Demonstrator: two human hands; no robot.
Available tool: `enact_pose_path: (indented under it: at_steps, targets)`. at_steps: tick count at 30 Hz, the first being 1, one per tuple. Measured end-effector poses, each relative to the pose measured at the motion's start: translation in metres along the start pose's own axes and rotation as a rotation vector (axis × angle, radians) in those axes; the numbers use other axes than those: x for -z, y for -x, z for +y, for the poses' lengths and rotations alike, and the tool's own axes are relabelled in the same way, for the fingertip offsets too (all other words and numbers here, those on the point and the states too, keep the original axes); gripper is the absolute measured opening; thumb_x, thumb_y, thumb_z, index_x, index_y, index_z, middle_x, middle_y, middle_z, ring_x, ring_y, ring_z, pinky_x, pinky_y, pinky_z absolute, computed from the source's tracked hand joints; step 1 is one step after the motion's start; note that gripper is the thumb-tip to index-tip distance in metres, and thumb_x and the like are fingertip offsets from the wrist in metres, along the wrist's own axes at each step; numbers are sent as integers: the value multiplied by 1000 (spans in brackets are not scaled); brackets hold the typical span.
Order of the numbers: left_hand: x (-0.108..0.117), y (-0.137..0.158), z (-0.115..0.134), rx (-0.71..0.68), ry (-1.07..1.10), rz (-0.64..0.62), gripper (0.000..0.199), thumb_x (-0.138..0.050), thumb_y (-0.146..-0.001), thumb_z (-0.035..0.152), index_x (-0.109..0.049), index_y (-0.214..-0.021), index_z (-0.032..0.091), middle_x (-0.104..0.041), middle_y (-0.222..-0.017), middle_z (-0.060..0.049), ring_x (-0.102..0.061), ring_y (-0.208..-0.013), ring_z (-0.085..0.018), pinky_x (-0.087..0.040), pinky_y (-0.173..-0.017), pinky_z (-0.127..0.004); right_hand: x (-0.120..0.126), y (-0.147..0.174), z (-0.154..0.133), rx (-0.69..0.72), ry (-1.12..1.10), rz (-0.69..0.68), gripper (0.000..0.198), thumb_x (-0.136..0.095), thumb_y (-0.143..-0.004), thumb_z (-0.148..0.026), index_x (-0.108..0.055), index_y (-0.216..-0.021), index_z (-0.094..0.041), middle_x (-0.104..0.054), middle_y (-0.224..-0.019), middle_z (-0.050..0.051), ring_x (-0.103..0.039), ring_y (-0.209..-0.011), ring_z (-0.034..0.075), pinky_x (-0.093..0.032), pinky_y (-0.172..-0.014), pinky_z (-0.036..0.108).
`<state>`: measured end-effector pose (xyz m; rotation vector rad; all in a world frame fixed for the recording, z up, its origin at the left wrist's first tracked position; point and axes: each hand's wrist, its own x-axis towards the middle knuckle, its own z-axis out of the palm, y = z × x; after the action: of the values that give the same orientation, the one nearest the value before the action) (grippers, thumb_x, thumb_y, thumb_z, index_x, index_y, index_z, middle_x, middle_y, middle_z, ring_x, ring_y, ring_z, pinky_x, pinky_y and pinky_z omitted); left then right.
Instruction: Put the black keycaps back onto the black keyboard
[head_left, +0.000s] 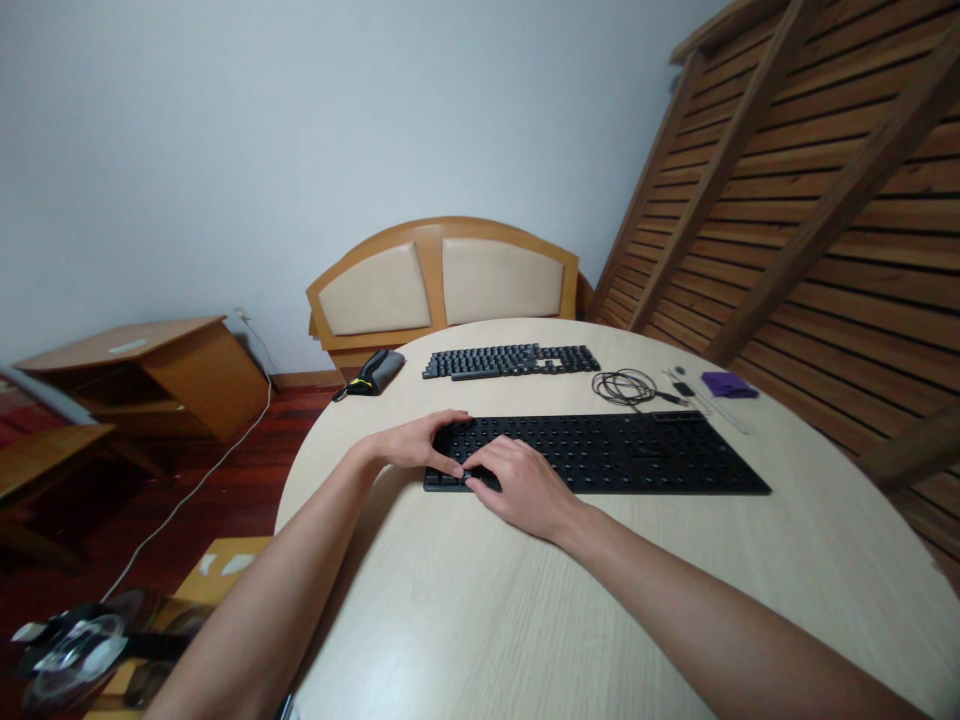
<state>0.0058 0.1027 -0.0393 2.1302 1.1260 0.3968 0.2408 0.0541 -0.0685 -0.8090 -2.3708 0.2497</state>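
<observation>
A black keyboard [600, 450], its keycaps mostly off and its switch posts bare, lies flat on the round table. A few keycaps [442, 478] sit at its near left corner. My left hand [412, 442] grips the keyboard's left end, fingers over the far side and thumb at the near row. Beside that thumb, my right hand [517, 480] is closed in a pinch over a small dark keycap [467, 475], partly hidden by the fingertips. Farther back, loose keycaps [487, 360] are laid out in keyboard order, with a gap toward their right part.
A coiled black cable [628, 387] lies behind the keyboard, near a purple cloth [729, 385]. A black-and-yellow tool [367, 375] with a grey part rests at the table's left edge. Beyond the table [420, 600] stand a headboard [442, 275] and wooden slats [787, 180].
</observation>
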Motion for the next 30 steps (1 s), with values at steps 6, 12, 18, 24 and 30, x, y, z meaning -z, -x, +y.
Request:
enact_pose_path:
  at_steps: [6,12,18,24,30]
  targets:
    - [-1,-1,-1,11,-16,-8,96,-87,-65,46,-45,-146,14,-44,-154,-17,-41,-143,-33,-27,-122,-48,-1,0,0,5,-31,31,9,-68,-89,-18,-69,-97,-19,-73,-102,5,-63,-99,22,-48,-88,38]
    - [1,-1,-4,12,-83,-31,96,-84,-68,51,-44,-147,14,-38,-158,-17,-34,-147,-34,-24,-123,-48,-3,-1,2,-18,-79,30,5,-69,-89,-19,-69,-94,-19,-73,-101,5,-62,-99,21,-49,-88,37]
    - [1,-1,-5,38,-134,-61,100,-81,-69,58,-42,-149,14,-33,-161,-16,-29,-149,-34,-21,-124,-46,-2,-4,-1,-66,-98,-9,5,-70,-88,-18,-70,-92,-19,-74,-97,5,-62,-96,21,-48,-87,36]
    - [1,-1,-5,54,-141,-61,101,-82,-68,59,-41,-150,16,-32,-162,-15,-28,-150,-35,-22,-124,-47,0,-7,-4,-105,-91,-41,5,-69,-88,-18,-71,-92,-18,-74,-98,5,-62,-96,21,-48,-88,36]
    - [0,0,-4,40,-136,-55,102,-82,-68,58,-40,-151,16,-34,-161,-15,-30,-149,-35,-24,-124,-47,-1,-9,-2,-133,-147,-45,5,-70,-87,-17,-71,-91,-18,-73,-101,6,-63,-100,21,-49,-90,35]
